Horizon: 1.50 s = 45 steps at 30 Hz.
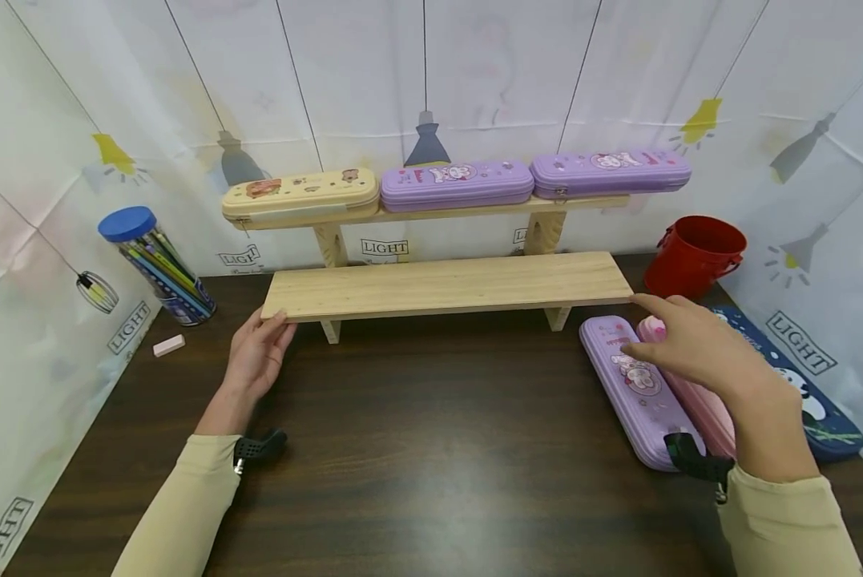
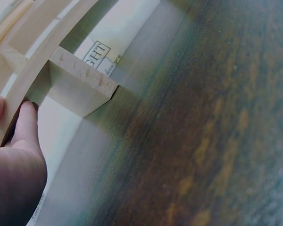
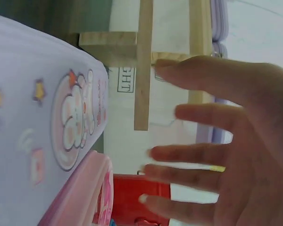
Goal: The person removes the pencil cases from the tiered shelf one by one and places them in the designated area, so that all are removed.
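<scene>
A two-tier wooden shelf (image 1: pixel 445 284) stands on the dark table. My left hand (image 1: pixel 256 357) grips the left end of its lower board, thumb and fingers on either side of the edge in the left wrist view. Near the board's right end, my right hand (image 1: pixel 698 344) is held with fingers spread and nothing in them, above a purple pencil case (image 1: pixel 636 381) and a pink pencil case (image 1: pixel 698 401). Along the upper board lie a yellow pencil case (image 1: pixel 301 196) and two purple pencil cases, one in the middle (image 1: pixel 456 186) and one at the right (image 1: pixel 611 175).
A dark blue panda pencil case (image 1: pixel 828 417) lies at the far right, partly behind my right arm. Behind it stands a red bucket (image 1: pixel 691 256). At the left are a clear pencil tube with a blue lid (image 1: pixel 167 264) and a small pale pink block (image 1: pixel 168 345). Printed cloth walls (image 1: pixel 503 80) surround the table.
</scene>
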Tool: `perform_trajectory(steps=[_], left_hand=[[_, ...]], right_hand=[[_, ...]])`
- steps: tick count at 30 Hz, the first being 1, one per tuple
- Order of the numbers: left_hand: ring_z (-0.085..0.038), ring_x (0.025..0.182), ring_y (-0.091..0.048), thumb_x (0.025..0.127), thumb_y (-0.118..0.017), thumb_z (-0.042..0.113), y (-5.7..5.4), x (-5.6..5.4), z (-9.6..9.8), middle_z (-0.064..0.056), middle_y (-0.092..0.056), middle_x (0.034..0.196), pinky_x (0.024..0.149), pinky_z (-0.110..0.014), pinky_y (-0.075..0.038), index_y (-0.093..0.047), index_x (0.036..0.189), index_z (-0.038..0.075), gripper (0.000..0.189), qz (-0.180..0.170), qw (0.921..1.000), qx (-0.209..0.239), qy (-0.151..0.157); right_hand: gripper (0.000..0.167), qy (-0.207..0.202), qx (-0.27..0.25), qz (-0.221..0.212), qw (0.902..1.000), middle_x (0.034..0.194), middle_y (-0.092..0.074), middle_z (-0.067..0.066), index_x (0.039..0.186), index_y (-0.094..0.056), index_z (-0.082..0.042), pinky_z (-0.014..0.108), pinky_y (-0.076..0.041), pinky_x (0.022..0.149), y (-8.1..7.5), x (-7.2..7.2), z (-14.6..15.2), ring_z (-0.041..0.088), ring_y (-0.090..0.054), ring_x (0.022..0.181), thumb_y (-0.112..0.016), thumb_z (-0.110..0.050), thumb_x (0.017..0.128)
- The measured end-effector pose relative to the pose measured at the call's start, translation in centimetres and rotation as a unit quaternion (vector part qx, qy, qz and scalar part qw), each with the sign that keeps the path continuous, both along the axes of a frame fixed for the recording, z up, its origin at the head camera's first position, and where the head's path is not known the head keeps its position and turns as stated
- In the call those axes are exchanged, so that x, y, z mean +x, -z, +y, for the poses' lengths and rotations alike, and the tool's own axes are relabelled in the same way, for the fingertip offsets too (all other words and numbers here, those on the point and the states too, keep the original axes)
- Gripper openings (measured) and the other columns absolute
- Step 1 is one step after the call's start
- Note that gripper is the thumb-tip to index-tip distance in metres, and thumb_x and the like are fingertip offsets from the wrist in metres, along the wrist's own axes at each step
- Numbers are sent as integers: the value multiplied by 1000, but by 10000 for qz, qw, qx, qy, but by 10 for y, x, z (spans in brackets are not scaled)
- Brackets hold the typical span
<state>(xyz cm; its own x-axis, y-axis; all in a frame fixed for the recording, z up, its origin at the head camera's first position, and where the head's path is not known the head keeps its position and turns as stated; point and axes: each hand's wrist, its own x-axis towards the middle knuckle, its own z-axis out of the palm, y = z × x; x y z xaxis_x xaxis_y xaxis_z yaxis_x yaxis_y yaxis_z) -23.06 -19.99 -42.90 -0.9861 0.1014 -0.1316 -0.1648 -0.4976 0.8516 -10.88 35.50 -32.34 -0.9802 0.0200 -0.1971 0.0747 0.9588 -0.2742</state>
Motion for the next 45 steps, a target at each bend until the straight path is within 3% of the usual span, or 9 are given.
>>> perform_trajectory(steps=[5,11,18,26,30,34,40,45], left_hand=[[-5,131,-53,101,-57,10,2,1,-2,-14,-21,165,104,-16,-48,-15,160,13,72,-78,10000,10,-11],[-18,148,-32,100,-57,9,2,0,-6,-14,-18,166,106,-17,-46,-13,160,13,74,-27,10000,24,-27],[-20,149,-31,101,-57,10,-1,-1,-9,-14,-19,165,104,-16,-47,-13,160,12,74,-35,9999,-105,-77],[-21,148,-33,102,-54,8,0,-3,-7,-14,-21,165,104,-17,-48,-15,160,12,70,51,9999,-108,-125],[-22,148,-33,102,-54,8,2,-3,-5,-14,-22,164,105,-18,-48,-15,160,12,69,41,9999,-64,-140],[-22,148,-33,103,-52,7,4,-4,-3,-14,-22,164,108,-19,-46,-15,160,11,68,91,9998,-110,-130],[-22,148,-34,103,-52,7,6,-6,-2,-14,-23,164,107,-19,-47,-16,160,11,67,168,9998,-101,-88],[-22,147,-36,102,-52,6,6,-5,-1,-14,-25,164,104,-18,-49,-17,159,11,67,161,9998,-51,-126]], right_hand=[[89,-151,-164,436,9988,150,-36,31,156,-32,-12,79,-33,100,-6,-20,-2,54,-35,133,-74,-45,84],[76,-533,44,1385,9889,147,-41,30,151,-40,-11,78,-35,102,-22,-53,-6,50,-38,131,-72,-36,88],[66,-631,-123,2222,9729,152,-37,29,150,-42,-7,74,-29,111,-52,-92,-6,52,-33,138,-66,-26,92],[59,-781,65,2608,9622,147,-42,30,144,-48,-3,71,-31,111,-69,-128,-5,52,-37,132,-64,-22,90],[60,-899,191,2590,9615,145,-43,30,146,-47,-5,73,-35,105,-73,-142,-5,53,-40,128,-64,-21,90],[64,-1010,412,2283,9675,146,-41,31,147,-42,-4,74,-34,104,-77,-154,-6,54,-38,127,-63,-18,89],[65,-1184,673,1865,9730,154,-30,33,147,-40,-5,77,-20,113,-77,-169,-6,55,-22,142,-61,-15,86],[66,-1086,415,1670,9791,156,-30,30,145,-38,-5,82,-8,112,-76,-176,-5,54,-7,149,-60,-13,83]])
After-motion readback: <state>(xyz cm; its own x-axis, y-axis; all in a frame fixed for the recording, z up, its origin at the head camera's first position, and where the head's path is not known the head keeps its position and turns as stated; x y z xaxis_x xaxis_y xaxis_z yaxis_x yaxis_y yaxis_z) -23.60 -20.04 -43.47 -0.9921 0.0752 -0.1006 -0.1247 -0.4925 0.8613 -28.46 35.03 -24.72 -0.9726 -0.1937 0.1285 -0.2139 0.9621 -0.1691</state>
